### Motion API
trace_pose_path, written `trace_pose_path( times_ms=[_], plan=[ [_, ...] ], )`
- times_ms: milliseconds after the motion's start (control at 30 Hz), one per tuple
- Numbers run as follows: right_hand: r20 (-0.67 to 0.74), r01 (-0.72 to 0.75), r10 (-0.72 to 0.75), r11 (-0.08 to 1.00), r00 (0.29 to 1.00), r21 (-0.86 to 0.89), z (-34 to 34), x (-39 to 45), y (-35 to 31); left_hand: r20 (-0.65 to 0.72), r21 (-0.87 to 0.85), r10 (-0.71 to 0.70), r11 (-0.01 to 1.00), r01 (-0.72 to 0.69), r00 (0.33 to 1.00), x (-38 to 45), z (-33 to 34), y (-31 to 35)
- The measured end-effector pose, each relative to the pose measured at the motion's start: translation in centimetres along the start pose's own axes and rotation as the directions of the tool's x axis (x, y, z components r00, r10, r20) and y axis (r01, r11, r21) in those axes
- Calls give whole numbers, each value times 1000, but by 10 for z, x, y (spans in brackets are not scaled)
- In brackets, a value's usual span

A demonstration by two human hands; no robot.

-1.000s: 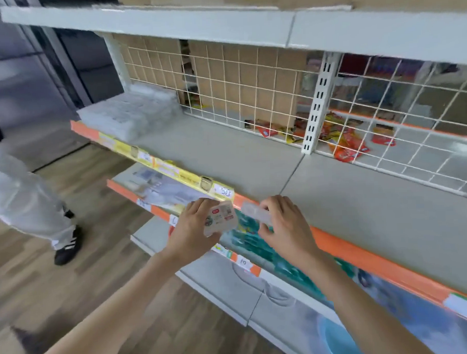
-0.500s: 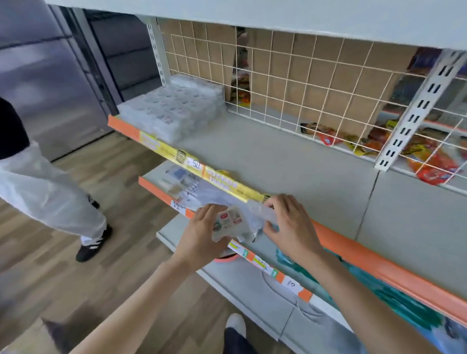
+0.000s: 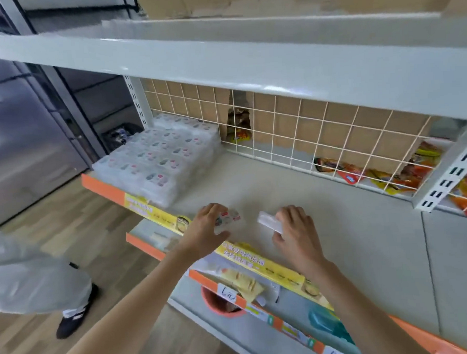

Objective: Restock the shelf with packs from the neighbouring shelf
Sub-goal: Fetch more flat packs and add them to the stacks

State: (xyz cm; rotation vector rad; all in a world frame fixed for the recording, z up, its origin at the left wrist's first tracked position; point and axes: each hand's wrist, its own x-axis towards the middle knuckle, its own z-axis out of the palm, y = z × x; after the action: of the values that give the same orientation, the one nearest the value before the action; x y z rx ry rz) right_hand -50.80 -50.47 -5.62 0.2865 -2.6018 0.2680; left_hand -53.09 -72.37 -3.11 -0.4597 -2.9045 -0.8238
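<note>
My left hand [image 3: 206, 227] grips a small clear pack [image 3: 228, 220] with red and white printing, held just above the front of the grey shelf [image 3: 294, 190]. My right hand [image 3: 296, 233] pinches a second clear pack [image 3: 269, 221] by its end, a short way to the right of the first. Both packs hover over the shelf's front edge with its yellow label strip [image 3: 238, 253]. A stack of the same clear packs [image 3: 159, 158] fills the shelf's left end, up against the wire back grid [image 3: 305, 136].
Another person's white trouser leg [image 3: 31, 279] and black shoe [image 3: 75, 315] stand on the wooden floor at the left. Lower shelves jut out below, with an orange bowl [image 3: 219, 306] and price tags. Snack packets [image 3: 387, 175] lie behind the grid. The upper shelf [image 3: 249, 66] overhangs.
Both hands rose from below the shelf's front edge to above its surface and moved left toward the stack. The two packs have come apart, one in each hand.
</note>
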Motion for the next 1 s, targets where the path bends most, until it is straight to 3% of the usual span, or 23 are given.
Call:
trace_pose_path(
  times_ms=[200,400,533,700,800,1000],
  plan=[
    [5,-122,123,989,992,-79,23,20,-11,123,-49,143,989,-138,982,55,7,-31],
    [-52,-280,276,951,960,-131,41,44,-37,234,-128,310,949,-287,921,98,1,-66],
    [-75,-399,395,916,916,-45,57,44,-52,226,-284,328,923,-260,917,108,0,-89],
    [-60,-415,417,909,907,47,56,38,-55,181,-359,318,902,-239,930,107,8,-109],
    [-78,-476,480,877,874,70,55,38,-55,163,-310,367,900,-306,916,109,9,-108],
    [-38,-478,477,874,878,-88,55,42,-57,108,-29,471,882,-471,876,107,9,-100]
  ],
)
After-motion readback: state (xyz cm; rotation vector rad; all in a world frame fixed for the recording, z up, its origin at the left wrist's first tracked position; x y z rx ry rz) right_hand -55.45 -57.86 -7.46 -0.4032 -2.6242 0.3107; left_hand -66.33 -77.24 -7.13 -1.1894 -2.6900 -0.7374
